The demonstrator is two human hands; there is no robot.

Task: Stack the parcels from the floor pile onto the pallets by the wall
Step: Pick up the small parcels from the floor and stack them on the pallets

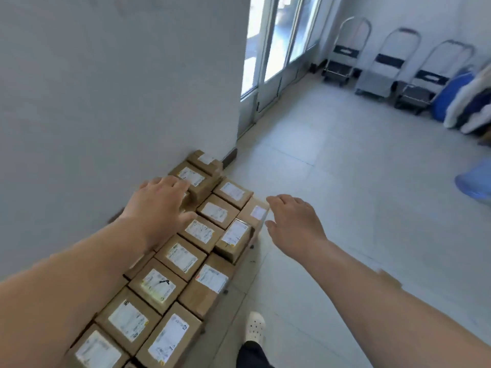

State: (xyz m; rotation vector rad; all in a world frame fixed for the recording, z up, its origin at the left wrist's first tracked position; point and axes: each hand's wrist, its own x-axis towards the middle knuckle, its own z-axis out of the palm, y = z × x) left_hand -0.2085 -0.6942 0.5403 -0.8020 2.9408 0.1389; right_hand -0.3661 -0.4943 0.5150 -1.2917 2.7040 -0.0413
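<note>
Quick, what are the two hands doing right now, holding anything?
Left hand: open, fingers spread above the parcels, holding nothing.
Right hand: open, fingers relaxed, next to the parcels, holding nothing.

White wall (106, 102) shuts off the whole left side, and the cardboard parcels (183, 258) sit packed edge to edge right against it, too tight for fingers between them. At the far end a raised parcel (194, 179) stands higher than the row, just ahead of the left hand (162, 205). One tilted parcel (235, 239) rides up on the outer edge, beside the right hand (295, 221). Above the tops, free air. To the right, open tiled floor (345, 195), a wide passage. Hand trolleys (389, 58) and blue bags (449, 96) stand at the far side, well apart.
</note>
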